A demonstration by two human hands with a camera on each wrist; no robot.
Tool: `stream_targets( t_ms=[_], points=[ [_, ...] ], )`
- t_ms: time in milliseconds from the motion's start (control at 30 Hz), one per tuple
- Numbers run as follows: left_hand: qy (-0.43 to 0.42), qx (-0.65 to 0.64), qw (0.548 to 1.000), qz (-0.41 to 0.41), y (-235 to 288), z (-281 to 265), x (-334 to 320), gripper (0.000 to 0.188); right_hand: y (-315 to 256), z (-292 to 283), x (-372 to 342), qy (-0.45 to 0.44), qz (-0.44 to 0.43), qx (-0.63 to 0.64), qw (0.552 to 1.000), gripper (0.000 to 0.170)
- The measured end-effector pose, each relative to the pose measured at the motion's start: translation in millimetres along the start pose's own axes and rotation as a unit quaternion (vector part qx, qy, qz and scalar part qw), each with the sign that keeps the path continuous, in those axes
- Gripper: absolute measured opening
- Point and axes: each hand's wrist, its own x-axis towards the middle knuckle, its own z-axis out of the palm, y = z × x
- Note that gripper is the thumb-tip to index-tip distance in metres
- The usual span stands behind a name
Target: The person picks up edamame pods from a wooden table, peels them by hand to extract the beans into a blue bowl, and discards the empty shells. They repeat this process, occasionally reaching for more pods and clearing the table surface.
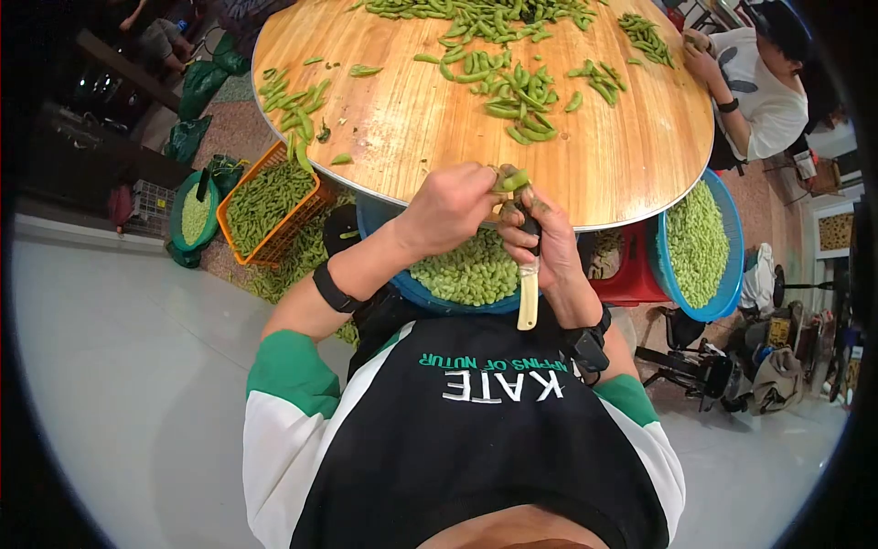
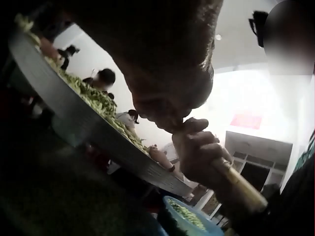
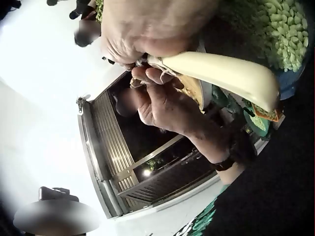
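In the head view my left hand (image 1: 448,209) pinches a green soybean pod (image 1: 515,180) above the near table edge. My right hand (image 1: 551,233) is right beside it, fingers curled round a knife whose cream handle (image 1: 528,302) points back toward my body. The blade is hidden among the fingers. In the right wrist view the pale handle (image 3: 226,73) sticks out from under the right palm, with the left hand (image 3: 170,110) close to it. Directly below both hands, shelled green beans (image 1: 471,270) fill a blue basin.
Pods (image 1: 521,101) lie in heaps on the round wooden table (image 1: 384,119). An orange crate (image 1: 315,197) of pods stands at left, near a green basin (image 1: 212,215). Right of me are a red stool (image 1: 638,274) and another blue basin (image 1: 734,265) of beans. Another person (image 1: 764,91) sits at far right.
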Motion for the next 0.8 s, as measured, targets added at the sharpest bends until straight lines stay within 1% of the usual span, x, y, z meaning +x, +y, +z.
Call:
stream_targets(
  t_ms=[33,67,100,133,167,200,233,267,300,333,367,400,433,467,500,533,567,600,633,667,733,767,800],
  points=[
    [0.000,-0.001,1.000,0.000,4.1,2.2,0.4,0.012,0.9,1.0,-0.4,-0.003,-0.010,-0.009,1.000,0.017],
    [0.025,-0.191,0.974,-0.124,10.2,5.7,1.3,0.010,1.7,3.0,-0.7,-0.002,-0.010,-0.009,1.000,0.017],
    [0.049,-0.371,0.895,-0.241,14.0,7.1,2.0,0.014,2.4,5.3,-1.1,0.013,-0.028,-0.039,0.999,0.018],
    [0.049,-0.371,0.895,-0.242,13.4,5.1,2.1,0.014,2.3,6.6,-1.3,0.027,-0.046,-0.070,0.996,0.019],
    [0.021,-0.458,0.831,-0.315,11.5,1.9,2.3,0.018,2.5,3.8,-1.4,0.027,-0.046,-0.071,0.996,0.019],
    [-0.009,-0.537,0.752,-0.382,10.3,0.2,2.4,0.023,3.2,-0.4,-1.9,0.026,-0.061,-0.095,0.993,0.020],
    [-0.009,-0.538,0.751,-0.382,9.9,1.3,1.7,0.023,3.8,-3.1,-2.4,0.025,-0.075,-0.119,0.990,0.021],
    [-0.012,-0.518,0.764,-0.386,9.5,3.5,0.3,0.022,4.4,-4.3,-2.3,0.025,-0.074,-0.120,0.990,0.021],
    [-0.016,-0.497,0.775,-0.389,11.8,3.3,1.7,0.021,4.8,-4.0,-2.3,0.053,-0.099,-0.207,0.972,0.022],
    [-0.017,-0.498,0.775,-0.388,16.8,3.3,2.5,0.021,5.0,-3.7,-2.4,0.081,-0.125,-0.292,0.945,0.023],
    [0.000,-0.477,0.799,-0.366,25.0,2.9,2.6,0.019,4.4,-1.3,-2.9,0.082,-0.126,-0.291,0.945,0.023],
    [0.018,-0.456,0.821,-0.343,31.0,2.4,3.4,0.017,2.9,2.8,-3.0,0.111,-0.160,-0.369,0.909,0.024],
    [0.019,-0.456,0.821,-0.343,29.5,7.0,0.9,0.017,2.1,5.4,-2.0,0.138,-0.192,-0.443,0.865,0.025],
    [0.019,-0.371,0.879,-0.298,25.6,14.5,-4.7,0.014,3.0,5.4,-0.7,0.138,-0.191,-0.443,0.865,0.025],
    [0.019,-0.282,0.926,-0.251,25.8,16.6,-7.0,0.012,4.4,4.8,0.2,0.139,-0.242,-0.498,0.821,0.027],
    [0.019,-0.282,0.926,-0.251,26.4,17.5,-9.0,0.012,4.7,4.4,1.1,0.139,-0.292,-0.550,0.770,0.028],
    [0.030,-0.259,0.936,-0.235,27.4,17.6,-10.2,0.011,3.4,4.0,1.6,0.138,-0.293,-0.550,0.770,0.028],
    [0.041,-0.237,0.946,-0.218,28.6,16.9,-9.9,0.010,1.0,3.2,1.7,0.128,-0.311,-0.610,0.718,0.029],
    [0.040,-0.237,0.946,-0.218,29.7,15.8,-9.0,0.010,-0.3,2.4,1.3,0.119,-0.326,-0.665,0.662,0.030],
    [0.028,-0.217,0.953,-0.208,31.1,14.6,-8.3,0.010,-0.4,1.6,1.4,0.120,-0.325,-0.665,0.662,0.030],
    [0.017,-0.196,0.960,-0.199,32.2,14.1,-10.0,0.011,-0.2,-0.6,3.0,0.097,-0.380,-0.715,0.578,0.029],
    [0.011,-0.188,0.963,-0.191,32.4,14.6,-11.7,0.010,-1.2,-4.2,4.6,0.096,-0.380,-0.715,0.578,0.029],
    [0.003,-0.180,0.967,-0.182,32.5,15.2,-12.8,0.010,-3.2,-9.2,6.2,0.097,-0.373,-0.729,0.565,0.026]
  ],
)
